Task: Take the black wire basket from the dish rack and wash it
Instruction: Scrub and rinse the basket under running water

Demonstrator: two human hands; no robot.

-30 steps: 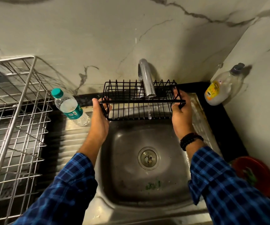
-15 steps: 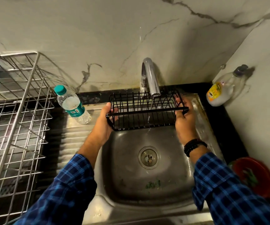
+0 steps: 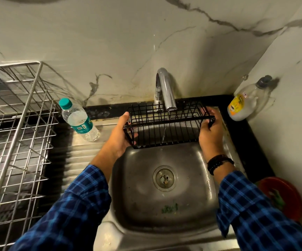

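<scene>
Two hands grip black wire basket [image 3: 166, 126] | thin bars | under tap [image 3: 165, 89]

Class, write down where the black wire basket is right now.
In the head view, the black wire basket is centre frame, under the tap above the sink, held between the left hand and right hand.

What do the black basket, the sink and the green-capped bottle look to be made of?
The black wire basket: thin metal rods, probably coated matte black; open welded grid, no shine. The sink: stainless steel, judging by its dull grey brushed reflections. The water bottle: clear plastic; see-through wall, printed label, teal cap.
</scene>
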